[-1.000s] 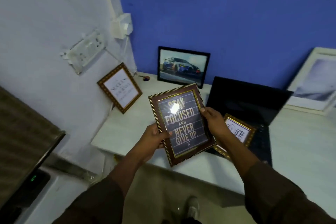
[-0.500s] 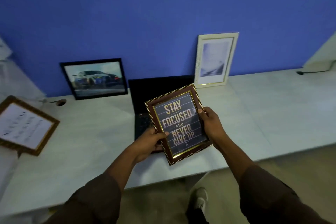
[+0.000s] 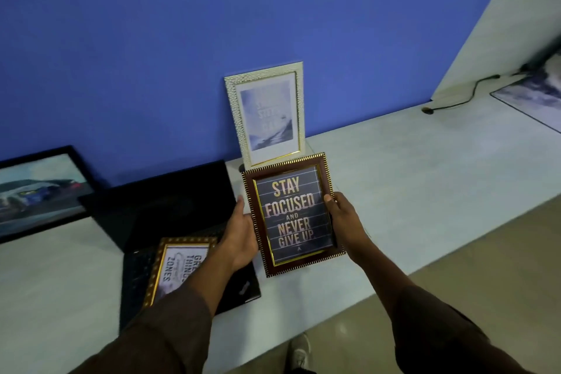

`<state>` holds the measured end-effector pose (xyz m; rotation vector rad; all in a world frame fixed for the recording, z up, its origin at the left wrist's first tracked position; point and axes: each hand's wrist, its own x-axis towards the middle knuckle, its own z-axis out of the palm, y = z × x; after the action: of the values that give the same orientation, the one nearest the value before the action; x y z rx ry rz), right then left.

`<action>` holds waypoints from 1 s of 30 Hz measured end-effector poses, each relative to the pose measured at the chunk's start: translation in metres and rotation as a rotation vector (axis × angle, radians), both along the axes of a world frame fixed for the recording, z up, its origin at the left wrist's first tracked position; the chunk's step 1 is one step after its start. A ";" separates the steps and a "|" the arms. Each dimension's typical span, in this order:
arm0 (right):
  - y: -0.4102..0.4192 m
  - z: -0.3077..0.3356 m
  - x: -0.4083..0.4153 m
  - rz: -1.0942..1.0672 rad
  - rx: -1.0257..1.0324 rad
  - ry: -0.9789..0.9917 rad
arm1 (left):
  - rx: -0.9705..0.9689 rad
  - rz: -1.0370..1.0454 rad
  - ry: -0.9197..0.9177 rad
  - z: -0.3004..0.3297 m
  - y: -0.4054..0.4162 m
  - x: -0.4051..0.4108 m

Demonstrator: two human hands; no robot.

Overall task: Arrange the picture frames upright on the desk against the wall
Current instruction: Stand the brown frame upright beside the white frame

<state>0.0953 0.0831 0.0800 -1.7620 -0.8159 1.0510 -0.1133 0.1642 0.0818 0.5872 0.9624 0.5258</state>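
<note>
Moved since half a second ago: both hands have carried the brown frame (image 3: 293, 214) toward 1 o'clock, so that its top edge now lies just below the white frame (image 3: 267, 112); before, it was held in front of the laptop (image 3: 170, 209).
Brown frame: it is held over the table (image 3: 425, 179), facing the camera and nearly straight, with the words "STAY FOCUSED AND NEVER GIVE UP". I cannot tell if its lower edge touches the table.
Left hand (image 3: 239, 237): at 9 o'clock of the brown frame, closed on its left edge; the thumb lies on the front border, the other fingers are hidden behind.
Right hand (image 3: 344, 222): at 3 o'clock of the frame, closed on its right edge in the same way, thumb in front.
White frame: it stands upright and leans on the blue wall (image 3: 273, 9), at 12 o'clock of the brown frame. Its picture is pale and the words in it are hard to read.
Gold frame (image 3: 179, 264): it lies flat on the laptop keyboard at 8 o'clock of the brown frame; the left sleeve (image 3: 170, 331) covers its lower right part. It has come into view again.
Car picture (image 3: 36, 191): black frame at 9 o'clock, leaning on the wall, cut off by the left border and blurred.
Far right: a flat picture (image 3: 534, 97) at 2 o'clock is cut by the border, and a dark cable (image 3: 455, 94) lies near it.
</note>
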 end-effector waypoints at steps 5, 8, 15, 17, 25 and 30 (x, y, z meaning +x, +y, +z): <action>0.023 -0.017 0.055 0.029 -0.040 0.004 | 0.010 -0.028 0.101 -0.011 0.032 0.057; 0.036 -0.024 0.076 0.055 -0.079 -0.011 | 0.005 -0.019 0.151 -0.019 0.049 0.076; 0.069 -0.034 0.104 0.129 -0.110 -0.032 | -0.034 0.081 0.208 -0.038 0.085 0.107; 0.078 -0.040 0.110 0.148 -0.123 -0.033 | -0.039 0.090 0.228 -0.044 0.092 0.113; 0.093 -0.055 0.122 0.226 -0.180 -0.035 | -0.031 0.104 0.280 -0.070 0.098 0.119; 0.094 -0.054 0.122 0.226 -0.190 -0.045 | -0.015 0.062 0.254 -0.069 0.097 0.125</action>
<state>0.2170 0.1773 0.0262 -1.8890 -0.9881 1.2762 0.0113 0.2610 0.0124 0.6223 1.2269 0.5064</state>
